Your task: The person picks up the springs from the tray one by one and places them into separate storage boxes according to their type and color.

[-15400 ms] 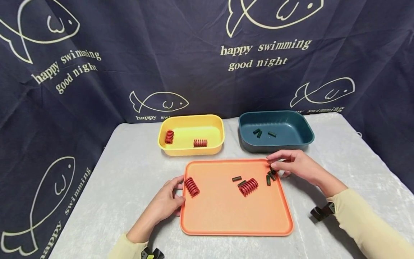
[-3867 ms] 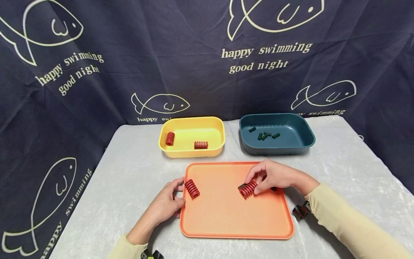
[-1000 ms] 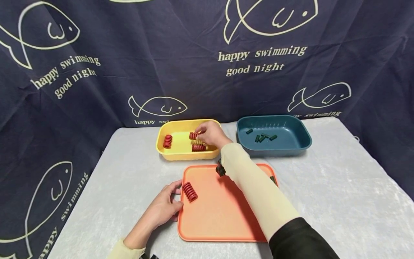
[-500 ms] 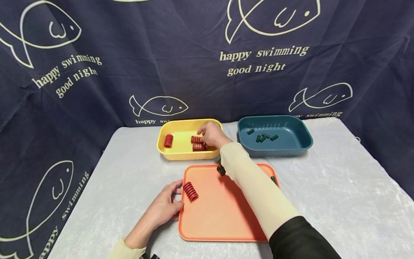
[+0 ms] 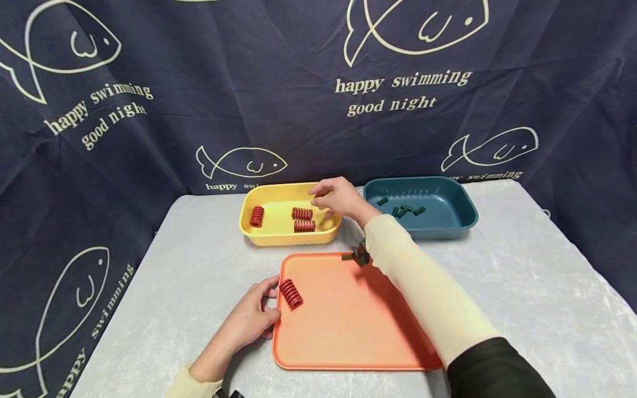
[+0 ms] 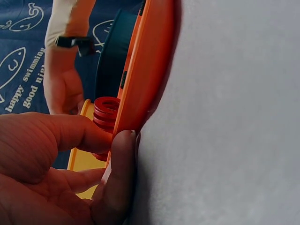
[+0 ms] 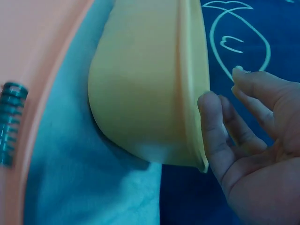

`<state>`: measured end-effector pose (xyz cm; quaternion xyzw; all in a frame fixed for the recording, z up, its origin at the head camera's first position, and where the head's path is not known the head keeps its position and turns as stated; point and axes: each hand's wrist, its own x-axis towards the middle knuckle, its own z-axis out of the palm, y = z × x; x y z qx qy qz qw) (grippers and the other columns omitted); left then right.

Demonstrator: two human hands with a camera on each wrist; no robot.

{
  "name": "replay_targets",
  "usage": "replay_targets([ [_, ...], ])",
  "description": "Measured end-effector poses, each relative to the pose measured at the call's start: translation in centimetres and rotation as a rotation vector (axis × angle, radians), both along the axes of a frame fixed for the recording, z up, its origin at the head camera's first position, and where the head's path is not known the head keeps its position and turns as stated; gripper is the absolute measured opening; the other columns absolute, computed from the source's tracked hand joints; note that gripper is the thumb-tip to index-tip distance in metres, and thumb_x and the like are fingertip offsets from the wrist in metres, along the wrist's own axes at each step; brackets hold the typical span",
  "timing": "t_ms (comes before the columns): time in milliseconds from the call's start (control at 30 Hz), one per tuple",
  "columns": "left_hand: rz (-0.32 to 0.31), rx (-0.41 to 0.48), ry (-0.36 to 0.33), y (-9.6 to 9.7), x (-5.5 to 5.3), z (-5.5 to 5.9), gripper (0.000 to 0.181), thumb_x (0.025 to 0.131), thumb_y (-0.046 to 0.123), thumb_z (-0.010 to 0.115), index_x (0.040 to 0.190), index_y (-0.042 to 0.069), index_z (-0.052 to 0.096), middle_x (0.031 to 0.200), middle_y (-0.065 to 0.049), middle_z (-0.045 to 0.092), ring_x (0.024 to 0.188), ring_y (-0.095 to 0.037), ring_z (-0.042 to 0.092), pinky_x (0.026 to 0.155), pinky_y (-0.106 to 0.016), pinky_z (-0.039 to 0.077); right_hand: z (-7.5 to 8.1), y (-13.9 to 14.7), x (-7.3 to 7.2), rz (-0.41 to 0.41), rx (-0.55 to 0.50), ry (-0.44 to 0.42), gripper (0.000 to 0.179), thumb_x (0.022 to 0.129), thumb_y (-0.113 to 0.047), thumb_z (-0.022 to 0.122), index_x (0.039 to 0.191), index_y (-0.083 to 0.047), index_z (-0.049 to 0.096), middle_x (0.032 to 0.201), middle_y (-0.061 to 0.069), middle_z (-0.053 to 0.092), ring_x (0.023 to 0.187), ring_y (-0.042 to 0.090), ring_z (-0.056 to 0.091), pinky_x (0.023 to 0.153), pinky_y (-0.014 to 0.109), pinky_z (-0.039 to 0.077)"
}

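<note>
My left hand [image 5: 251, 312] grips the left rim of the orange tray [image 5: 348, 331], thumb and fingers on either side in the left wrist view. Beside it on the tray lies a red coil spring [image 5: 291, 294]. My right hand [image 5: 340, 197] is above the right end of the yellow bin [image 5: 278, 239], fingers apart and holding nothing. Inside that bin are three red springs, two side by side [image 5: 304, 225] and one at the left [image 5: 257, 216]. A small dark green spring [image 5: 346, 257] lies by the tray's far edge; my right forearm hides part of the tray.
The dark teal bin [image 5: 438, 231] stands right of the yellow one, with several small green springs [image 5: 419, 210] inside. Another green spring [image 6: 142, 7] shows on the tray in the left wrist view. A dark blue printed curtain [image 5: 298, 83] hangs behind the grey-covered table [image 5: 199, 249].
A large red spring went from the tray into the yellow bin, and several green ones into the teal bin. Lately my right hand let go, rose and moved right; the left stayed put.
</note>
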<state>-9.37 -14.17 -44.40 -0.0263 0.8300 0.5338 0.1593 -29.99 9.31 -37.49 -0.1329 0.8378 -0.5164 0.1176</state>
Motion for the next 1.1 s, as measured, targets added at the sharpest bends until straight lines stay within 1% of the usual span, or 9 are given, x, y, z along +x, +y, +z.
replay_targets([
  [133, 0.003, -0.006, 0.000, 0.0, 0.0, 0.1, 0.070, 0.084, -0.008, 0.065, 0.150, 0.006, 0.048, 0.121, -0.014, 0.048, 0.075, -0.021, 0.055, 0.046, -0.037, 0.058, 0.7, 1.4, 0.7, 0.036, -0.030, 0.013, 0.025, 0.093, -0.011, 0.076, 0.117, -0.008, 0.075, 0.107, 0.011, 0.071, 0.092, 0.029, 0.069, 0.077, 0.052, 0.063],
  [233, 0.004, -0.006, 0.002, 0.0, 0.1, 0.1, 0.071, 0.083, -0.008, 0.065, 0.150, 0.006, 0.048, 0.121, -0.013, 0.049, 0.075, -0.021, 0.055, 0.046, -0.037, 0.058, 1.1, 2.5, 1.4, 0.056, -0.048, 0.013, 0.026, 0.093, -0.015, 0.077, 0.118, -0.009, 0.075, 0.108, 0.010, 0.070, 0.097, 0.034, 0.070, 0.071, 0.045, 0.063],
  [333, 0.004, 0.000, 0.007, 0.0, 0.1, 0.1, 0.071, 0.083, -0.008, 0.065, 0.150, 0.006, 0.048, 0.121, -0.014, 0.049, 0.075, -0.021, 0.055, 0.046, -0.038, 0.058, 1.3, 3.6, 2.0, 0.080, -0.071, 0.010, 0.028, 0.093, -0.017, 0.078, 0.120, -0.011, 0.075, 0.110, 0.010, 0.070, 0.101, 0.040, 0.069, 0.068, 0.043, 0.063],
  [400, 0.002, 0.002, 0.010, 0.0, 0.2, 0.2, 0.071, 0.083, -0.008, 0.066, 0.150, 0.006, 0.048, 0.121, -0.013, 0.049, 0.075, -0.021, 0.055, 0.046, -0.038, 0.058, 1.4, 4.4, 2.5, 0.096, -0.078, 0.013, 0.029, 0.092, -0.019, 0.078, 0.120, -0.012, 0.075, 0.112, 0.009, 0.070, 0.101, 0.039, 0.069, 0.068, 0.044, 0.064],
  [533, 0.001, 0.006, 0.011, 0.0, 0.2, 0.2, 0.072, 0.082, -0.008, 0.066, 0.150, 0.006, 0.048, 0.121, -0.013, 0.049, 0.075, -0.021, 0.055, 0.046, -0.038, 0.058, 1.6, 5.8, 3.5, 0.126, -0.091, -0.002, 0.031, 0.091, -0.023, 0.080, 0.121, -0.015, 0.074, 0.115, 0.008, 0.071, 0.102, 0.038, 0.070, 0.071, 0.050, 0.063],
  [700, -0.001, 0.007, 0.013, 0.0, 0.1, 0.0, 0.071, 0.083, -0.008, 0.065, 0.150, 0.006, 0.048, 0.121, -0.014, 0.049, 0.075, -0.021, 0.056, 0.046, -0.038, 0.059, 1.7, 7.1, 4.8, 0.150, -0.091, -0.020, 0.035, 0.092, -0.023, 0.079, 0.125, -0.014, 0.073, 0.120, 0.008, 0.072, 0.100, 0.032, 0.072, 0.070, 0.048, 0.063],
  [833, 0.000, 0.003, 0.013, -0.1, 0.1, -0.1, 0.071, 0.082, -0.007, 0.065, 0.150, 0.007, 0.048, 0.121, -0.014, 0.049, 0.075, -0.021, 0.056, 0.046, -0.038, 0.059, 1.5, 8.2, 5.7, 0.171, -0.079, -0.030, 0.038, 0.093, -0.019, 0.077, 0.129, -0.010, 0.071, 0.122, 0.010, 0.072, 0.097, 0.029, 0.073, 0.068, 0.043, 0.064],
  [967, 0.001, 0.003, 0.015, -0.1, 0.1, 0.0, 0.072, 0.082, -0.007, 0.065, 0.150, 0.007, 0.049, 0.121, -0.014, 0.049, 0.075, -0.021, 0.056, 0.045, -0.037, 0.058, 0.8, 9.3, 6.5, 0.196, -0.085, -0.059, 0.040, 0.094, -0.016, 0.076, 0.132, -0.008, 0.069, 0.120, 0.013, 0.072, 0.098, 0.033, 0.072, 0.069, 0.043, 0.065],
  [1100, 0.006, 0.008, 0.015, -0.1, 0.2, 0.0, 0.072, 0.082, -0.008, 0.065, 0.151, 0.007, 0.049, 0.121, -0.013, 0.049, 0.076, -0.021, 0.055, 0.045, -0.038, 0.058, -0.3, 10.2, 7.1, 0.206, -0.093, -0.089, 0.038, 0.094, -0.014, 0.076, 0.131, -0.008, 0.069, 0.118, 0.017, 0.071, 0.100, 0.037, 0.071, 0.067, 0.041, 0.064],
])
